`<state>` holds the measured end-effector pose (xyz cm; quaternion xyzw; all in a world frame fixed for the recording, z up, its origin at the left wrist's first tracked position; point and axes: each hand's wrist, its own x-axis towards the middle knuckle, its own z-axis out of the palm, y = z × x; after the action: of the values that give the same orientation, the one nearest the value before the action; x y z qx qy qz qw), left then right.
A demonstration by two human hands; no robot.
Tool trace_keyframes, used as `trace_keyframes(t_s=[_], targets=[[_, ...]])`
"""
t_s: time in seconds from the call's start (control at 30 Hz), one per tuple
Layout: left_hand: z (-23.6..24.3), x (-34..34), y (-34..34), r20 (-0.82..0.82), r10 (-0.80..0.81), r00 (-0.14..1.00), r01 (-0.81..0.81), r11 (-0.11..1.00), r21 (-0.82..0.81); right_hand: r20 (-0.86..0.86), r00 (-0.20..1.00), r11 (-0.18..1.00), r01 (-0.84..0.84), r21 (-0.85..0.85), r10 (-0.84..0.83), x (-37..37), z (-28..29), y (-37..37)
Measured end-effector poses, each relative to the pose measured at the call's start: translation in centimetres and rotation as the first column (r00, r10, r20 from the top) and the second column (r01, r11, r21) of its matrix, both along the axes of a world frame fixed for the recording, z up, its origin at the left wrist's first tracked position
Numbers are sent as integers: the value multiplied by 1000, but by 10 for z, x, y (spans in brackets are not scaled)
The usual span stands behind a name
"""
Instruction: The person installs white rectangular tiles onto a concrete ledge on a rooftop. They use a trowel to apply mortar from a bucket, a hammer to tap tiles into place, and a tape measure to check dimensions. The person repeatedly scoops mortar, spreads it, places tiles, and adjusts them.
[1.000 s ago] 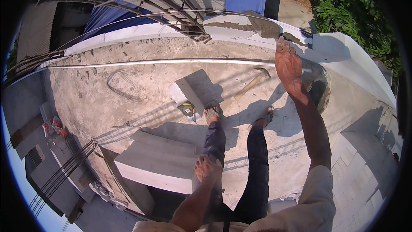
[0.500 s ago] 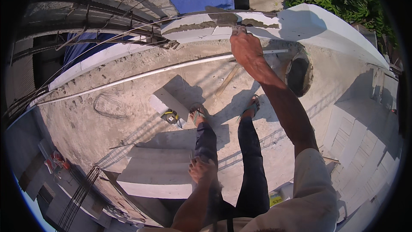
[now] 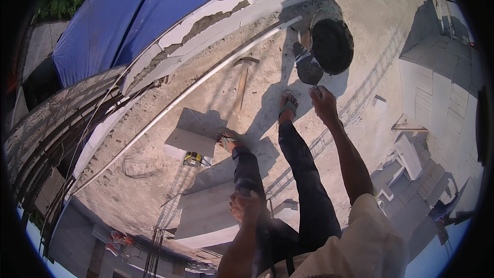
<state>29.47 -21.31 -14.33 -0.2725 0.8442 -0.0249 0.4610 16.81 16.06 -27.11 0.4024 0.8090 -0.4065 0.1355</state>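
Note:
My right hand (image 3: 322, 102) grips a trowel (image 3: 310, 72), its dark blade just left of a black bucket (image 3: 331, 45) with dark contents, at the upper middle right. My left hand (image 3: 244, 207) rests with curled fingers on my left knee. Around my sandalled feet lie a pale block (image 3: 188, 141), a yellow-black tape measure (image 3: 192, 159) and a hammer with a wooden handle (image 3: 240, 87). A low white block wall (image 3: 242, 18) with uneven grey mortar runs across the top.
A long white pipe (image 3: 180, 103) lies along the wall. Beyond it are a blue tarp (image 3: 139, 15) and bent rebar (image 3: 43, 144). Stacked blocks (image 3: 427, 87) stand at the right, more pale blocks (image 3: 206, 219) lie below my left side, and a wire loop (image 3: 141, 167) is on the left floor.
My right hand and the trowel have left the mortar on the wall and moved down beside the bucket. The view has swung right; my left hand stays on my knee.

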Motion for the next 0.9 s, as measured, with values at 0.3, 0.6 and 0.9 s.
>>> trace_keyframes(t_s=[0.3, 0.6, 0.9], targets=[[-10, -2, 23, 69, -81, 994, 84, 995, -44, 488, 871, 881, -276, 384, 60, -47, -95, 220], [-11, 1, 45, 58, -136, 989, 138, 990, -40, 317, 858, 821, -494, 288, 405, -54, -152, 240], [-12, 10, 43, -20, -176, 984, 175, 983, -49, -20, 989, 980, -144, 138, 148, 24, -76, 182]])
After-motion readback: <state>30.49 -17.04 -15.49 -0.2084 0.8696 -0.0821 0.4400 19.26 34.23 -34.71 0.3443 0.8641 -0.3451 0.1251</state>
